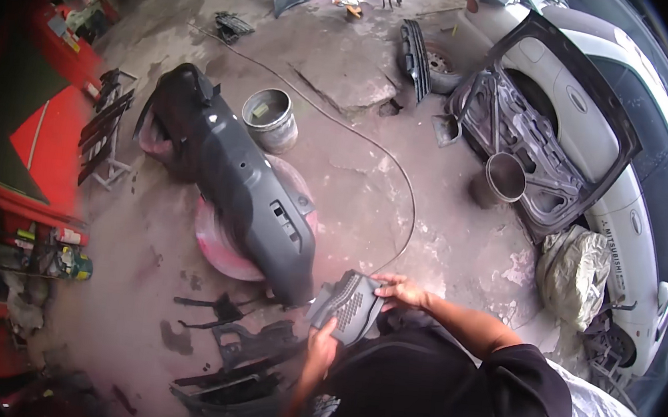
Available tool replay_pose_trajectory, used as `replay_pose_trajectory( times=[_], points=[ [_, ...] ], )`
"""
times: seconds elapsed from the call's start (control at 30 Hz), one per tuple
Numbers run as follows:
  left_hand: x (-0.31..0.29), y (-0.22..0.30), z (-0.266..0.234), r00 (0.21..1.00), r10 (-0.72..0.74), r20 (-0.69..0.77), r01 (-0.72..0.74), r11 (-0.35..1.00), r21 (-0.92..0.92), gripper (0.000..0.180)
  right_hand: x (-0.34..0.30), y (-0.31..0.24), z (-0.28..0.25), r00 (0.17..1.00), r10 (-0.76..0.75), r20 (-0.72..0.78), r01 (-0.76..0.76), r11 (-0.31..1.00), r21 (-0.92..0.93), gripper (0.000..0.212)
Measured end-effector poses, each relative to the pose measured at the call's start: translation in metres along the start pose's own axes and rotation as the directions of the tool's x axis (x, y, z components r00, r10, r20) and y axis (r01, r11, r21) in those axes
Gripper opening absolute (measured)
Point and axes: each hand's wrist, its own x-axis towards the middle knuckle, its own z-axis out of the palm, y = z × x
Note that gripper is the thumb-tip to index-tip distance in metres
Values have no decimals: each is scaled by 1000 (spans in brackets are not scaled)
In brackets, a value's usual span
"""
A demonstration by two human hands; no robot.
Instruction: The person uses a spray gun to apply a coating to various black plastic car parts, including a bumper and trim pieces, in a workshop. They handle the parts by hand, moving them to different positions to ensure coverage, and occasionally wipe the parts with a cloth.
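A small dark grey plastic grille piece (347, 304) with a mesh pattern is held in front of me by both hands. My left hand (322, 349) grips its near lower edge. My right hand (401, 291) holds its far right edge, fingers curled over the rim. Just beyond the piece, a large dark grey car bumper (229, 174) lies across a pink round stand (222, 247) on the concrete floor.
A metal bucket (271, 119) and a hose (401, 175) lie beyond the bumper. A detached car door (529, 143) leans against a white car (636, 157) at right. Black trim parts (243, 360) lie at lower left. Red shelving (27, 139) lines the left side.
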Motion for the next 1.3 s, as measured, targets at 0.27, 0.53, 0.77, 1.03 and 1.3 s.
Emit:
replay_pose_trajectory(
  times=[0.27,0.53,0.77,1.03,1.3],
  points=[
    [158,-11,131,883,-203,423,342,896,-282,71,4,-139,-159,964,-261,-41,264,956,125,54],
    [309,19,295,943,-235,237,289,930,-227,47,53,-329,-275,973,-231,5,231,971,-56,57],
    [490,86,323,985,-57,165,117,916,-384,43,201,-489,-345,949,-306,-76,272,916,-296,67],
    [829,219,307,994,-56,92,73,977,-202,43,385,-584,-546,828,-214,-518,-138,817,-560,53],
    [1060,409,327,955,272,117,-268,626,733,44,439,-776,-597,684,-261,-681,-187,840,-509,36]
  ],
)
